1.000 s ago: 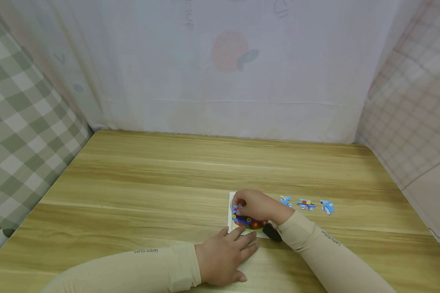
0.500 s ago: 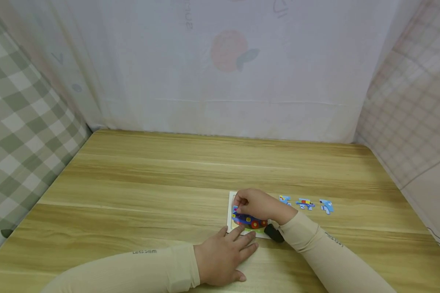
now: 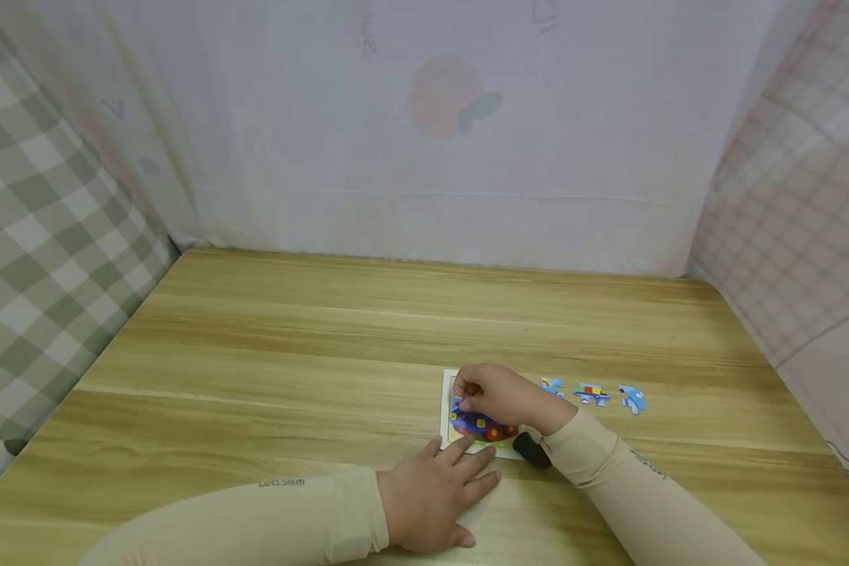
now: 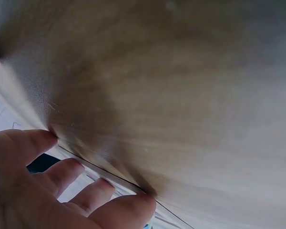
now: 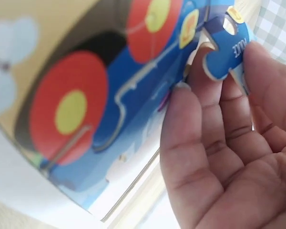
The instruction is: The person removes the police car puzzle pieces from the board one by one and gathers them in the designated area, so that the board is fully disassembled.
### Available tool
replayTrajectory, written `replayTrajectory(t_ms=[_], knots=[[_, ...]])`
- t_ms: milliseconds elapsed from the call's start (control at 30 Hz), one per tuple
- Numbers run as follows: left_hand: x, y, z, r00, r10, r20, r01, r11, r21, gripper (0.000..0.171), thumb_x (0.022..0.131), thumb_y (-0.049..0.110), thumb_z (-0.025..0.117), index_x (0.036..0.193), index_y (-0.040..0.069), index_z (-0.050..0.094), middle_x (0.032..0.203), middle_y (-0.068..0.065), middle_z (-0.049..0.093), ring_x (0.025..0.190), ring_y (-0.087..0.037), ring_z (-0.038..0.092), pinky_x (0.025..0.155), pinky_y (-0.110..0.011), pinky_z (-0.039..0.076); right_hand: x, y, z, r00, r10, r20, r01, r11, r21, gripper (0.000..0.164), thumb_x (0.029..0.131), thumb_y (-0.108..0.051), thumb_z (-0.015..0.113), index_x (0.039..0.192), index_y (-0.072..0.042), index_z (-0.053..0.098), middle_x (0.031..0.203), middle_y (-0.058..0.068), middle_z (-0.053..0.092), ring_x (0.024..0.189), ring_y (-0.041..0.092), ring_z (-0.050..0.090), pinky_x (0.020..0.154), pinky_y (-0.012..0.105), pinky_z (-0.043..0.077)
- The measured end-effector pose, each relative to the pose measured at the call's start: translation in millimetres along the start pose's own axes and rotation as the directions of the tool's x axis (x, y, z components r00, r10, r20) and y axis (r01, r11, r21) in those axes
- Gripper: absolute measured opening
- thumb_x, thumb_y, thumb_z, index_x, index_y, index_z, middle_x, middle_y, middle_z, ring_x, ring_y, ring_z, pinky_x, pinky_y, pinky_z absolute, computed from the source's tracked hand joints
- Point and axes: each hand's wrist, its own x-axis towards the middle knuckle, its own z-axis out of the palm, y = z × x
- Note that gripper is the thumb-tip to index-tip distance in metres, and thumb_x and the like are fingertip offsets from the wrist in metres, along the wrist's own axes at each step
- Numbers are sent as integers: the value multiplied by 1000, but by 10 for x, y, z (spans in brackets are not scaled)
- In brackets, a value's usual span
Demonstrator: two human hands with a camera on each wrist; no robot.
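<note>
A jigsaw board (image 3: 444,424) with a white border and a picture of a blue train-like vehicle with red wheels lies on the table, partly hidden by both hands. My left hand (image 3: 435,499) is spread flat, its fingertips resting at the board's near edge; the left wrist view shows those fingers (image 4: 128,210) lined along that edge. Above the board's left part is my right hand (image 3: 498,395). Between thumb and fingers it pinches a blue puzzle piece (image 5: 224,55) with white lettering. In the right wrist view this piece is tilted up from the picture, beside printed red wheels (image 5: 69,107).
To the right of the board lie three loose pieces: a partly covered one (image 3: 552,385), a middle one (image 3: 592,395) and a light-blue one (image 3: 633,399). A black wrist device (image 3: 532,451) hangs over the board's near right corner. Cloth (image 3: 424,220) closes off the wooden table's far side.
My right hand has shifted very slightly, still holding the puzzle piece over the board's left part. My left hand and the loose pieces stay where they were.
</note>
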Motion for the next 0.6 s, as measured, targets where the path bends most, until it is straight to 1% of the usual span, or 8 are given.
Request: replayTrajectory(t_ms=[100, 200, 367, 600], knots=[[5, 2, -3, 1000, -10, 18, 10, 1000, -6, 71, 90, 66, 47, 149, 29, 36, 156, 4, 27, 142, -23, 29, 101, -43, 42, -3, -4, -2, 1000, -14, 1, 14, 1000, -6, 8, 90, -1, 64, 87, -7, 60, 79, -3, 58, 73, 8, 51, 71, 25, 45], [8, 8, -5, 999, -20, 28, 20, 1000, -1, 71, 90, 66, 47, 149, 30, 35, 156, 5, 26, 142, -23, 28, 102, -42, 41, -8, -19, 4, 1000, -10, 7, 10, 1000, -12, 11, 88, 0, 66, 85, -8, 60, 77, -4, 56, 72, 9, 50, 69, 25, 45], [6, 20, -3, 999, -30, 30, 30, 999, 15, 71, 90, 66, 47, 150, 29, 35, 156, 5, 27, 142, -23, 28, 102, -42, 41, -7, -24, 35, 1000, -7, 14, 8, 999, -53, 15, 84, 1, 70, 84, -11, 61, 75, -6, 53, 70, 9, 47, 66, 24, 42], [4, 18, -2, 999, -27, 27, 27, 1000, 16, 71, 90, 66, 47, 150, 30, 34, 157, 5, 26, 142, -23, 27, 102, -42, 41, 3, -15, 55, 1000, 0, 8, 0, 998, -61, 15, 83, 2, 69, 84, -11, 61, 75, -5, 54, 70, 9, 48, 65, 25, 43]])
